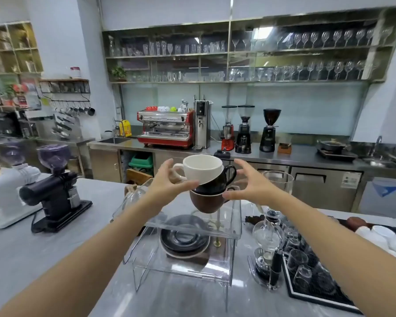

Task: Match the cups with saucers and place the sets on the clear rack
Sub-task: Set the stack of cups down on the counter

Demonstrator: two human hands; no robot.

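Both forearms reach in from the bottom corners toward a stack of three nested cups held above the clear rack (192,227). At the top, a white cup (202,168) tilts inside a black cup (220,180), which sits in a brown cup (207,201). At nine o'clock of the stack, the left hand (167,183) grasps it, thumb under the white cup's base. At three o'clock, the right hand (253,183) has spread fingers, thumb tip touching the brown cup's rim. Stacked dark saucers (184,239) lie beneath the rack's upper shelf, at six o'clock of the cups. A black grinder (55,191) stands at nine o'clock. No writing is legible.
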